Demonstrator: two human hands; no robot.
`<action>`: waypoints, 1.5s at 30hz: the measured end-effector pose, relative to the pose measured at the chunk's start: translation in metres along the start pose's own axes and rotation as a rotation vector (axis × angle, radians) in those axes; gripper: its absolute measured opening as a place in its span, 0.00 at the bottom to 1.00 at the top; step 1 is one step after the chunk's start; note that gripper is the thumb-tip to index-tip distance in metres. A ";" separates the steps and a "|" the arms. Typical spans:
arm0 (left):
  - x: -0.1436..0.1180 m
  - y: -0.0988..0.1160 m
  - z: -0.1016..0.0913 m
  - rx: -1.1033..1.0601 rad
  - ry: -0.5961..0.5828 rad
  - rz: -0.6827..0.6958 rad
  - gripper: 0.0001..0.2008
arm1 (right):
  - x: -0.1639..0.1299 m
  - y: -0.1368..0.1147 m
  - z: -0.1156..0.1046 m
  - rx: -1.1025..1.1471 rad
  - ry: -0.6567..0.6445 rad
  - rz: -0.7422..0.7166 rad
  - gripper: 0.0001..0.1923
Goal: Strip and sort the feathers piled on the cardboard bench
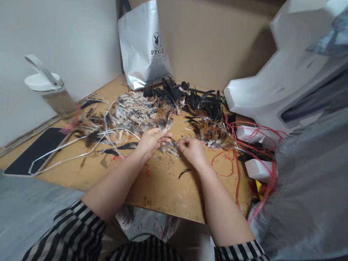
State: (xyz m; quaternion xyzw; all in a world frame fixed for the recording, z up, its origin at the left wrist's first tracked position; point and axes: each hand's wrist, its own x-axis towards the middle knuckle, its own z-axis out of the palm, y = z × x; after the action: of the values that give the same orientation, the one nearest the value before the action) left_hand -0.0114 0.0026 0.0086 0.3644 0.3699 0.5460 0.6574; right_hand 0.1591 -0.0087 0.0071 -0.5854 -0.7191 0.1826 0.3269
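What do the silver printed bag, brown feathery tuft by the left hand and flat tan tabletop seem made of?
Silver printed bag: probably coated plastic or fabric, judging by its metallic sheen and creases.
Brown feathery tuft: likely feather, softly glossy, with wispy edges.
Flat tan tabletop: perhaps wood or board, given its dull, marked surface.

On bag (142, 45) ahead of you: dark capitals "PPGZ" (157, 52). Above them, you see round emblem (156, 40), dark rabbit head inside circle. Below capitals, faint mark (158, 57), too small for you to read.
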 end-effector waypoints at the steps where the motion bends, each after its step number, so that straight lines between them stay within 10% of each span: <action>1: 0.000 -0.001 0.000 0.004 -0.001 0.000 0.09 | -0.001 -0.001 0.002 -0.043 -0.003 0.015 0.06; 7: 0.001 -0.002 0.000 0.006 0.005 -0.011 0.10 | 0.000 -0.003 0.014 -0.032 0.022 0.081 0.05; 20: -0.002 -0.004 0.002 -0.063 -0.144 -0.166 0.06 | 0.004 -0.016 0.010 1.180 0.013 0.377 0.12; 38: -0.009 0.003 0.003 -0.331 -0.267 -0.381 0.06 | 0.001 -0.013 0.019 1.206 -0.073 0.197 0.10; 45: -0.005 0.003 0.003 -0.297 -0.212 -0.222 0.04 | 0.001 -0.019 0.015 1.229 -0.060 0.323 0.12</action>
State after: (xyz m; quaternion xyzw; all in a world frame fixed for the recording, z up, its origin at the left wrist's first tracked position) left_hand -0.0108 -0.0025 0.0134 0.2758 0.2519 0.4773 0.7954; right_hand 0.1353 -0.0102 0.0089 -0.3866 -0.3945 0.6253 0.5512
